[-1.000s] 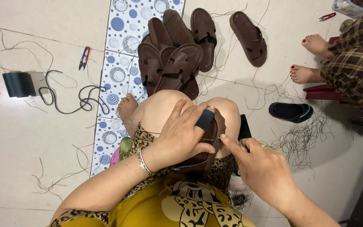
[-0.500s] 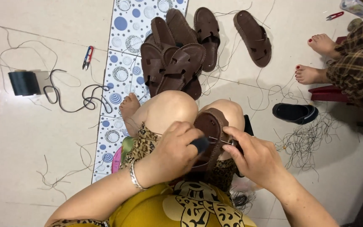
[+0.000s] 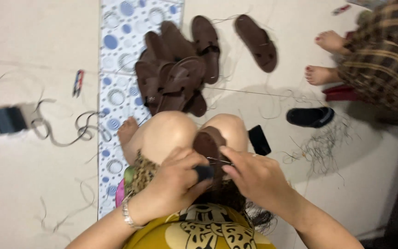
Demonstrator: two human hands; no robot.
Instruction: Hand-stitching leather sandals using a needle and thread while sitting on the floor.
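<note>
A brown sandal [image 3: 207,142] stands between my knees, toe pointing away. My left hand [image 3: 178,177] grips it from the left side, with a small dark tool [image 3: 204,173] pinched in its fingers. My right hand [image 3: 253,177] meets it from the right, fingertips closed on a thin needle [image 3: 219,161] at the sandal's edge. A silver bracelet [image 3: 127,215] circles my left wrist. A thin thread [image 3: 249,92] stretches across the floor ahead of my knees.
A pile of brown sandals [image 3: 176,78] lies ahead, with one more [image 3: 255,42] to its right. Another person's bare feet [image 3: 321,74] and checked clothing are at the upper right, a black slipper [image 3: 309,116] beside them. A black box [image 3: 8,120] with a cord, small snips [image 3: 77,82] and thread scraps lie around.
My hands have closed in together on the sandal between my knees. The right hand moved up from beside my thigh to the sandal's edge. The view has shifted slightly.
</note>
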